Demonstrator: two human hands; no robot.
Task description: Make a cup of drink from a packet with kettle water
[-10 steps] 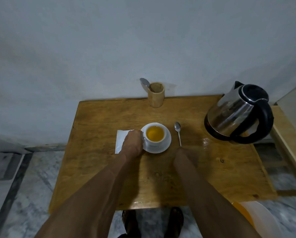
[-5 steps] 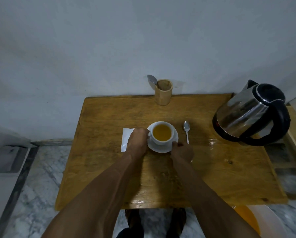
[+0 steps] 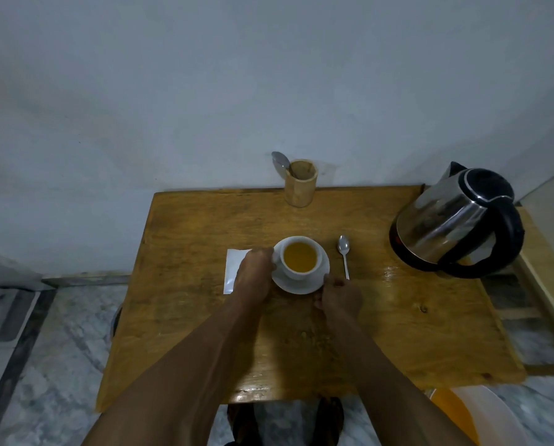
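A white cup (image 3: 300, 256) full of amber drink stands on a white saucer (image 3: 303, 284) in the middle of the wooden table (image 3: 205, 317). My left hand (image 3: 254, 274) grips the cup's left side, at its handle. My right hand (image 3: 340, 297) holds the saucer's near right rim. A white packet (image 3: 234, 268) lies flat to the left, partly under my left hand. A steel spoon (image 3: 344, 255) lies to the right of the saucer. The steel and black kettle (image 3: 456, 220) stands at the table's right back.
A wooden holder (image 3: 300, 182) with a spoon (image 3: 280, 161) in it stands at the back edge against the wall. An orange and white tub (image 3: 469, 416) sits on the floor at lower right. A wooden ledge (image 3: 546, 272) runs along the right.
My right hand has moved from the table near the spoon to the saucer's rim. My left hand stays on the cup. The view has shifted slightly.
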